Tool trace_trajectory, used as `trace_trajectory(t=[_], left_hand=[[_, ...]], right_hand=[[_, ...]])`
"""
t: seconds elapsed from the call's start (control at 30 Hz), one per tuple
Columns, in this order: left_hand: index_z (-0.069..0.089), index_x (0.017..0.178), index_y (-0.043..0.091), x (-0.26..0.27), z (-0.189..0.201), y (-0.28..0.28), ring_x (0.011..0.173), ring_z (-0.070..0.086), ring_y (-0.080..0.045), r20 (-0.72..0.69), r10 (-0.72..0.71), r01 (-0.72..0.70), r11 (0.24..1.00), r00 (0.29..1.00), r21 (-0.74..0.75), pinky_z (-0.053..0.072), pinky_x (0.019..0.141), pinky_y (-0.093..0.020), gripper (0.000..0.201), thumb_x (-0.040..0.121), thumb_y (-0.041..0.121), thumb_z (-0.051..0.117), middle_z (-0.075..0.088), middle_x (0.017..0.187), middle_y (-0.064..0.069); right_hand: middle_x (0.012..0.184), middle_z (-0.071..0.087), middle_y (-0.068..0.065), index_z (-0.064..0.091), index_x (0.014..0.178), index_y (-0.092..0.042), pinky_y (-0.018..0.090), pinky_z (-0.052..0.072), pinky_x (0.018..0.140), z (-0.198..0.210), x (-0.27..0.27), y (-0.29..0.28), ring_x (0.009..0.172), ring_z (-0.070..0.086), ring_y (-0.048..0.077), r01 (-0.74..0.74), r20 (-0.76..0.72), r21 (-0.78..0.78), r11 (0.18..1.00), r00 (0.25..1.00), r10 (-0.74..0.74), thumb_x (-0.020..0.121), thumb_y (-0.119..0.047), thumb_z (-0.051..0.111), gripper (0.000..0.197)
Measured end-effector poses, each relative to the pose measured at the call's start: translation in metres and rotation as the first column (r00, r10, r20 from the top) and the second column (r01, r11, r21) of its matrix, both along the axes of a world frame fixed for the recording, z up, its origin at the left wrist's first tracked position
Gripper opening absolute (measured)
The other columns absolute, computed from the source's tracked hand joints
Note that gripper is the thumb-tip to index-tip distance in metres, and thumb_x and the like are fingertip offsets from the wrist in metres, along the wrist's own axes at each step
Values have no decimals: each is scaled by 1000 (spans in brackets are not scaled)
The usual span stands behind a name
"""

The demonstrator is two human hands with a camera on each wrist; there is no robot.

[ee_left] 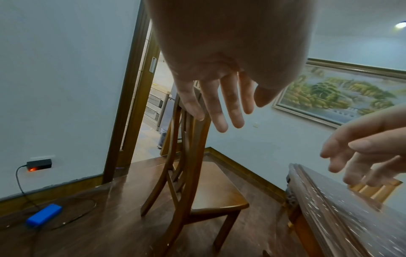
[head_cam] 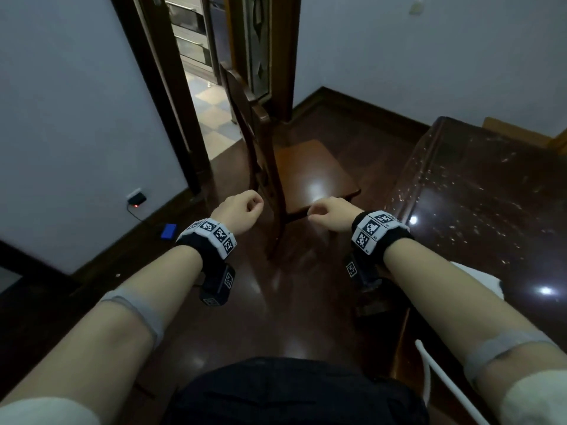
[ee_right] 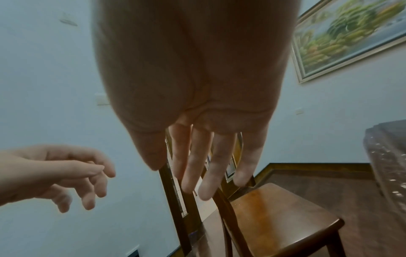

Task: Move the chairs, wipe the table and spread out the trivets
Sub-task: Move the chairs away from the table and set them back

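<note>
Wooden chair (head_cam: 310,176) beside worktop (head_cam: 478,191): rigid, probably heavy. Both hands' fingers (ee_left: 219,111) apart, empty; grip the backrest top rail

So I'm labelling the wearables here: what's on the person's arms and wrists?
Each wrist carries a black band faced with white tiles printed with black square markers, and a black camera block hangs beneath. Grey elastic bands circle both forearms, white sleeves sit pushed up near the elbows, and a white cable runs beside the right arm.
</note>
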State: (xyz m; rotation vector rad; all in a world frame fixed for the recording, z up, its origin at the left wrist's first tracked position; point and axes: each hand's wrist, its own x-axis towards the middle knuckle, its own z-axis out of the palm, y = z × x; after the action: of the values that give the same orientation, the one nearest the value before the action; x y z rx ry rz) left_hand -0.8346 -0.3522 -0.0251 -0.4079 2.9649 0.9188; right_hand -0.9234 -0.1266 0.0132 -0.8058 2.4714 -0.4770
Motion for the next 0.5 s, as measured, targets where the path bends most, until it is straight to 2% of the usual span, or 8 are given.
trace_trajectory(t=[0.13,0.3,0.37,0.5], left_hand=[[57,103,35,-36,-8,-58,89,59,-11,-16,26,-26,999,1000,33,51,82,-38,15,95,39,45,57,88,19],[56,108,35,-99,-16,-140,92,58,-11,-42,-21,23,998,999,54,51,85,-38,17,95,39,46,56,93,18],[55,110,33,-127,-15,-172,92,58,-11,-66,-73,77,995,995,59,50,85,-36,18,95,39,46,56,94,18],[55,115,27,-172,-9,-231,90,57,-10,-78,-214,221,969,974,111,49,86,-36,22,95,36,50,56,92,18]], right_hand=[[101,63,-4,64,112,-20,32,48,90,-7,-40,-58,104,60,17,76,-63,-67,995,995,-81,94,-31,56,23],[115,65,-2,61,121,-19,35,49,93,-12,-90,-138,106,59,16,199,-83,-175,964,973,-216,95,-31,53,30],[115,64,-2,59,123,-20,34,48,93,-12,-107,-170,104,59,13,264,-116,-249,932,947,-299,95,-31,53,31],[117,60,-4,56,125,-21,37,51,91,-8,-138,-235,104,58,11,380,-194,-424,822,848,-493,94,-29,54,32]])
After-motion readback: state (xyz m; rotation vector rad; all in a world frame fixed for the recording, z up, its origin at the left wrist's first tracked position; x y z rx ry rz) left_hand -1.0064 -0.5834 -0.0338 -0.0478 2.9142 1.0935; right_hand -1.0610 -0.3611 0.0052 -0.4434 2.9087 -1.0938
